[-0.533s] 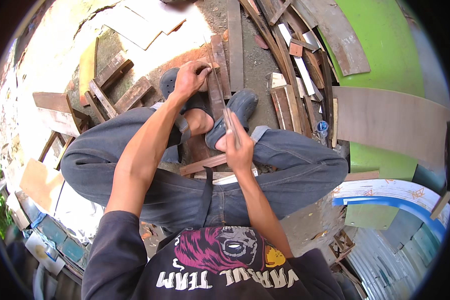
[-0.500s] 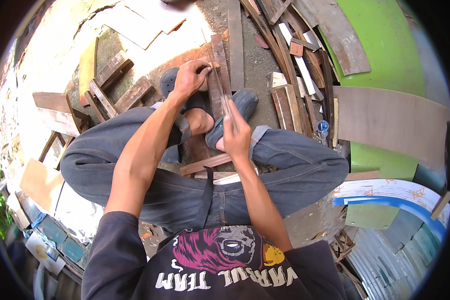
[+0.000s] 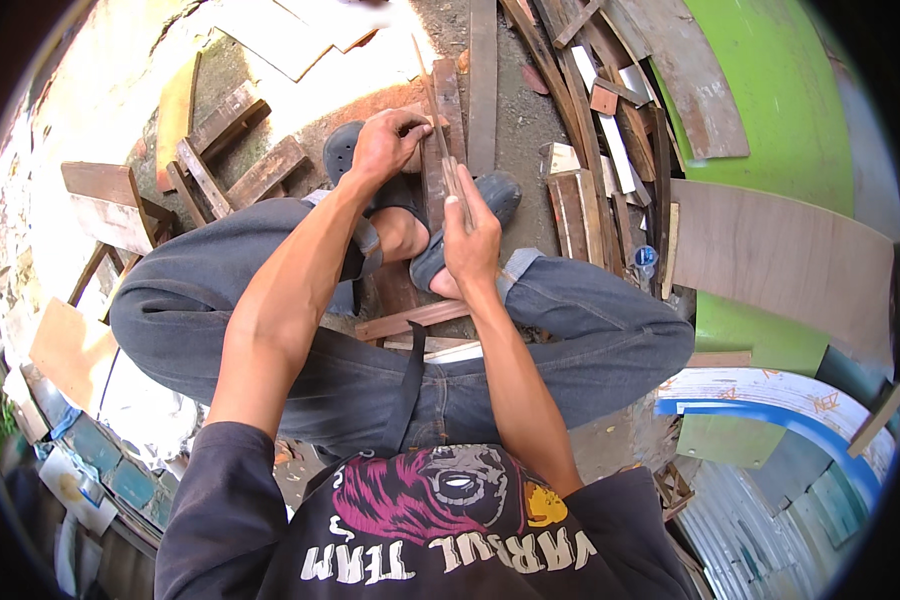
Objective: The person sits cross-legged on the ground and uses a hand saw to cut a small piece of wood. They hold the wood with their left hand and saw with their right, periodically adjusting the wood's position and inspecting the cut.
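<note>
My right hand (image 3: 472, 240) is wrapped around the handle end of a handsaw (image 3: 453, 178). The saw's thin blade shows nearly edge-on and points away from me. My left hand (image 3: 385, 145) pinches a small piece of wood beside the blade, mostly hidden by the fingers. Beneath the saw, a narrow brown plank (image 3: 433, 190) runs between my feet, which are in dark clogs (image 3: 495, 198). Whether the teeth touch the wood I cannot tell. A reddish wood strip (image 3: 410, 322) lies crosswise nearer to me.
Wood offcuts (image 3: 240, 125) lie scattered at the left. A pile of long strips (image 3: 575, 110) stands at the right, with a plastic bottle (image 3: 646, 257) beside it. Farther right are a curved plywood sheet (image 3: 780, 250) and green panels (image 3: 790, 90). A long board (image 3: 482, 90) lies ahead.
My right hand has moved slightly forward with the saw, away from my body. The left hand stays at the wood. The whole view has shifted a little.
</note>
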Demonstrator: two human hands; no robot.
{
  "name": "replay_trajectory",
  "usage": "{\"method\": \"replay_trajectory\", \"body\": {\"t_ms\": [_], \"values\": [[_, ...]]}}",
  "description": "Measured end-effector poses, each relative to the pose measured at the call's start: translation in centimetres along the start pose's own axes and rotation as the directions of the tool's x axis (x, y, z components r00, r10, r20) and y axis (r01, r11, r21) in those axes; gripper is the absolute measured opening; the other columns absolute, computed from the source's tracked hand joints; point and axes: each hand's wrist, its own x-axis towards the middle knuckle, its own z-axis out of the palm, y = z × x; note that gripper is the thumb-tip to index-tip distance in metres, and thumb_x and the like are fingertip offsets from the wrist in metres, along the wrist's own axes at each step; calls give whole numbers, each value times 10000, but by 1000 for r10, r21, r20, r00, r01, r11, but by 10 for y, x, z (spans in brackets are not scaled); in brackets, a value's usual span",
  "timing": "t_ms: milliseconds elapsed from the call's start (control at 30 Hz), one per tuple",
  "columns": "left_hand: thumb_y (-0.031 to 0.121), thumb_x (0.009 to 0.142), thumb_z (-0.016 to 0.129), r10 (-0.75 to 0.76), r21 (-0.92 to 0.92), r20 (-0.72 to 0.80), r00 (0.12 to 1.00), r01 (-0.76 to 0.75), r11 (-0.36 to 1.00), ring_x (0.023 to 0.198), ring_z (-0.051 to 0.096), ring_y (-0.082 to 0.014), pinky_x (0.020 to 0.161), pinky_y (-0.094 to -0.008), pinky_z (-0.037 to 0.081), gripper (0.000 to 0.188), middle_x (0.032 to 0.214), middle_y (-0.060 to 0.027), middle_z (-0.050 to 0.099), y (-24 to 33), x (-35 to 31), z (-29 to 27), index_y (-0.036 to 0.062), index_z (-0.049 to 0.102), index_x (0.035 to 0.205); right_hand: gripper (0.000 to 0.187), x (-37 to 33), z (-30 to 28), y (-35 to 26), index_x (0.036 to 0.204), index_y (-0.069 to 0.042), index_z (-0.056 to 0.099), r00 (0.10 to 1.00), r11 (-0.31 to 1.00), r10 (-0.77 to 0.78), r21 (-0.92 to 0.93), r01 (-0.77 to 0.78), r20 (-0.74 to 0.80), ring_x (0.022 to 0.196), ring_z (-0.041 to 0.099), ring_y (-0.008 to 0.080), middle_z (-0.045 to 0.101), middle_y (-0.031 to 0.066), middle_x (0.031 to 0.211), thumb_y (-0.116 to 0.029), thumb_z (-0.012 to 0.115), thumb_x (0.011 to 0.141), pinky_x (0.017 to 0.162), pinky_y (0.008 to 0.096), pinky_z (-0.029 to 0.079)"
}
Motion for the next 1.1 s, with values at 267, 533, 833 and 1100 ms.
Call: {"method": "replay_trajectory", "body": {"t_ms": [267,533,833,1100], "values": [[224,922,740,-85,-30,-57,995,83,996,961,728,-259,849,-356,568,209,1008,-125,746,3,-4,1,40,762,1019,475,-32,-12,4,1402,167,483,994,994,-106,-19,106,39,1296,579,317,610,278,1361,-125,468,1027,1080,385,442],[218,900,753,-163,-189,-99,982,143,972,909,732,-282,824,-365,570,197,1011,-150,740,-12,-14,9,72,769,1032,454,-107,-36,3,1388,154,501,998,997,32,67,-36,52,1286,600,311,624,275,1343,-35,474,976,1046,391,476],[215,919,728,-216,-202,-149,965,185,962,913,741,-279,821,-364,576,198,1022,-156,738,-7,-16,16,51,754,1027,459,-35,-8,-2,1406,119,502,995,995,-94,-26,95,39,1259,620,331,617,295,1343,-53,517,981,1026,374,484],[239,919,719,-188,-186,-154,970,159,970,932,729,-287,834,-370,572,200,1078,-132,731,2,-11,23,73,754,1025,460,6,8,8,1390,130,512,996,996,-85,-19,85,10,1272,611,332,622,292,1337,-81,523,982,1064,367,460]]}}
